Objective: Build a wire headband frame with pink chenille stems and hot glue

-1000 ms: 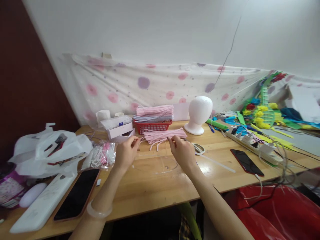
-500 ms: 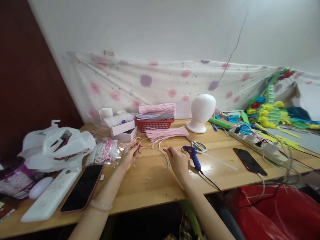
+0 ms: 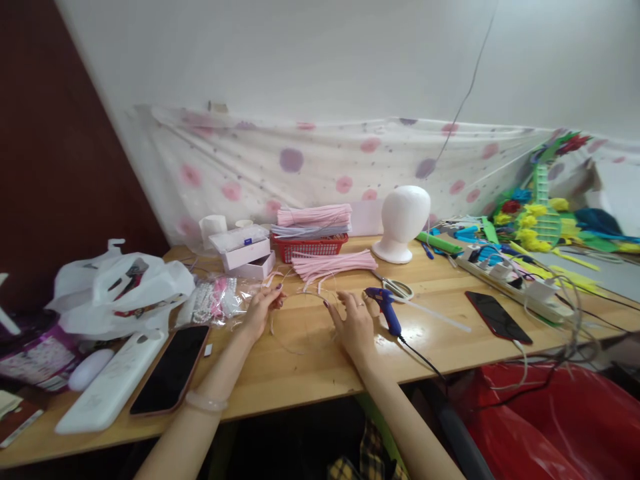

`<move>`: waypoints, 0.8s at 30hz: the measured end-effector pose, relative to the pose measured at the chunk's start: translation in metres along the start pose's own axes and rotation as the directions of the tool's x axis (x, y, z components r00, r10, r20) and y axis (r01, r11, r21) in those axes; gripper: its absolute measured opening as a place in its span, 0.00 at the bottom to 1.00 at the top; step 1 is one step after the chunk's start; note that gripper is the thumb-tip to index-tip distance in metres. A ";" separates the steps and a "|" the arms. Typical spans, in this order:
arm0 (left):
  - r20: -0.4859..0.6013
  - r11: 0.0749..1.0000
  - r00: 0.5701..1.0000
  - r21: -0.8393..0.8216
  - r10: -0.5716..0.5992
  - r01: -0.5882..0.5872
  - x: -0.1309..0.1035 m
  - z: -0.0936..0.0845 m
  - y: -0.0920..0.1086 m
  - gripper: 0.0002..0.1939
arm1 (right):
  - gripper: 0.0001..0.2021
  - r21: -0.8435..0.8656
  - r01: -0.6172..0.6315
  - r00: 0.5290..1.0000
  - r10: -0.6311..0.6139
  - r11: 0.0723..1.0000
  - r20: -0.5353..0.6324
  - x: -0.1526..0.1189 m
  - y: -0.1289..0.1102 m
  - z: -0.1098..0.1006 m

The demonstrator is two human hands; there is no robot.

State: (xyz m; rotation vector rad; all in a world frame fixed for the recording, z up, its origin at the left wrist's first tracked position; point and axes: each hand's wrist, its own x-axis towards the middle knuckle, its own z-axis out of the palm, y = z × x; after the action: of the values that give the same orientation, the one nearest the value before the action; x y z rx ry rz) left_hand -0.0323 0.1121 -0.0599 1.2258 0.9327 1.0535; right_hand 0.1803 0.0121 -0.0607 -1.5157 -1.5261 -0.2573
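A thin, pale wire hoop point(image 3: 311, 294) arcs between my two hands above the table. My left hand point(image 3: 263, 312) pinches its left side with the thumb and fingertips. At the other side my right hand point(image 3: 354, 328) has curled fingers, with the thumb at the wire. A thin, light strand dangles below the left hand; its exact shape is blurred. Just right of the right hand lies a blue glue gun point(image 3: 385, 312) with a clear glue stick in it. Behind the hands rests a bundle of pink pipe cleaners point(image 3: 337, 265).
Scissors point(image 3: 400, 289) lie behind the glue gun. A white foam head point(image 3: 404, 223) stands at the back beside a red basket point(image 3: 310, 249). Phones point(image 3: 171, 370) lie on both sides. A power strip point(image 3: 520, 293) with tangled cables is at right, a plastic bag point(image 3: 120, 287) at left.
The hoop has shifted and turned between my hands, and its arc now looks flatter. My right hand has rolled slightly, its back facing up more, with the fingers loosened a little.
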 end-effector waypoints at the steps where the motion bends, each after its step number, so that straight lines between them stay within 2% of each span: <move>1: 0.028 1.000 1.000 0.013 -0.004 0.004 -0.003 0.001 0.002 0.19 | 0.13 0.033 -0.005 1.000 0.006 0.999 -0.028 -0.001 -0.002 -0.002; 3: 0.099 0.999 0.995 0.048 -0.016 0.012 -0.010 0.004 0.007 0.18 | 0.12 0.112 -0.002 0.999 0.007 0.994 -0.039 -0.003 -0.009 -0.006; 6: 0.222 0.995 0.975 0.103 -0.029 0.006 -0.020 0.008 0.017 0.18 | 0.12 0.252 -0.013 0.999 -0.001 0.968 0.054 -0.008 -0.024 -0.010; 10: 0.291 0.984 0.956 0.158 0.028 -0.077 -0.025 0.018 0.029 0.25 | 0.09 0.424 -0.153 0.978 0.074 0.893 0.195 -0.006 -0.040 -0.007; 12: 0.305 0.968 0.949 0.203 0.080 -0.147 -0.021 0.023 0.035 0.25 | 0.09 0.509 -0.230 0.961 0.112 0.829 0.252 -0.001 -0.043 -0.005; 15: 0.345 0.911 0.922 0.296 0.178 -0.287 -0.010 0.031 0.044 0.19 | 0.10 0.614 -0.331 0.932 0.146 0.717 0.332 0.005 -0.043 -0.003; 20: 0.418 0.765 0.844 0.401 0.336 -0.503 0.003 0.035 0.054 0.06 | 0.14 0.693 -0.489 0.865 0.187 0.530 0.466 0.010 -0.042 -0.006; 24: 0.437 0.686 0.809 0.446 0.393 -0.575 0.000 0.035 0.051 0.07 | 0.16 0.715 -0.552 0.828 0.179 0.429 0.531 0.014 -0.041 -0.010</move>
State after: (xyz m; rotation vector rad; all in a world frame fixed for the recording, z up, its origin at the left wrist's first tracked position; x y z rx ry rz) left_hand -0.0047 0.1043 -0.0048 2.1736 0.6877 0.9711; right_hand 0.1521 0.0055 -0.0264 -1.0222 -1.2015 1.0210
